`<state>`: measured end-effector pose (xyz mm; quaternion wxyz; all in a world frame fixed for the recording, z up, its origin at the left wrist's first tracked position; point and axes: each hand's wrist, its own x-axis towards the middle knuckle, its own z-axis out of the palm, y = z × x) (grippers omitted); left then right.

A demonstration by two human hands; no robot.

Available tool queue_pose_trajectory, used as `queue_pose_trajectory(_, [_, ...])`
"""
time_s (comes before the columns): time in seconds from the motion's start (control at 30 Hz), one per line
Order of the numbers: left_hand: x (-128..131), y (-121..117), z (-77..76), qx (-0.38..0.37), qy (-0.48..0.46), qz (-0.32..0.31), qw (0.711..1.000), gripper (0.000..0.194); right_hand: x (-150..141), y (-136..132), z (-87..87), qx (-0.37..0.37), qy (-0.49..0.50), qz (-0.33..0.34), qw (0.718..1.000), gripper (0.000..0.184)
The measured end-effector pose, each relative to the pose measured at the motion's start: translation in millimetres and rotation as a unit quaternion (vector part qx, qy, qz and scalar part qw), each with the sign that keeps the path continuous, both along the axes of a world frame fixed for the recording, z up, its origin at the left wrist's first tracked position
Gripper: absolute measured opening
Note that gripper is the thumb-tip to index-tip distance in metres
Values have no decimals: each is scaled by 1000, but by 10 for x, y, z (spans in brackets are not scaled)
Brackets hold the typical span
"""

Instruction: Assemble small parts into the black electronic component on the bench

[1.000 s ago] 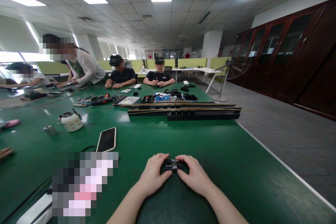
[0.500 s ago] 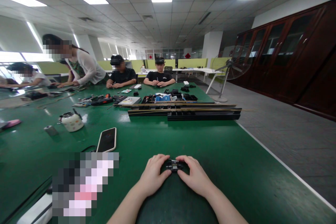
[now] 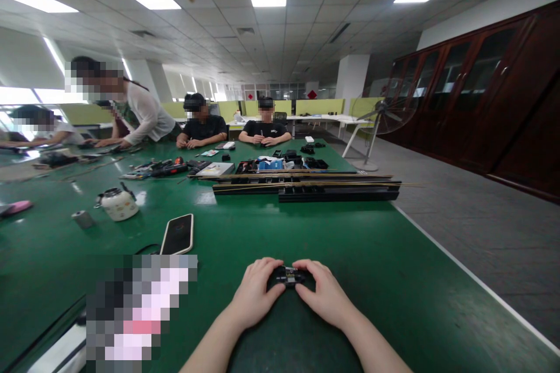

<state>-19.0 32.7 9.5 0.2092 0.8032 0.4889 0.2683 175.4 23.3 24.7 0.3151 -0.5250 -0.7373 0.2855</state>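
Observation:
A small black device with metallic parts showing on top (image 3: 289, 275) is on the green table (image 3: 245, 233), directly in front of me. My left hand (image 3: 261, 288) grips its left end, fingertips at the far edge and thumb at the near edge. On the other end, my right hand (image 3: 321, 289) closes the same way, with the thumb close to me. The ends of the device are partly hidden by my fingers, and its exact kind is too small to make out.
Long black rails (image 3: 341, 191) with thin rods lie across the table ahead. A phone (image 3: 177, 233), a patterned white pot (image 3: 118, 204) and a grey cylinder (image 3: 83, 220) stand to the left. Farther off are tools (image 3: 168, 168) and several people. The table's right edge borders the floor.
Both hands keep their hold on the black device in the same place. The view has shifted very slightly.

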Motion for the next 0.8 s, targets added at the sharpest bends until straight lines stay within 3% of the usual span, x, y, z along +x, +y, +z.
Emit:
queue_pose_trajectory(0.37, [-11, -17, -37, 17, 16, 5, 1000, 44, 3, -12, -41, 9, 2, -6, 1000, 37])
queue_pose_trajectory(0.57, [-12, -15, -22, 15, 20, -1, 1000, 34, -3, -32, -30, 18, 0, -10, 1000, 36])
queue_pose_trajectory(0.8, [-10, -30, 5, 6, 9, -1, 1000, 39, -11, -42, 0, 8, 7, -17, 1000, 38])
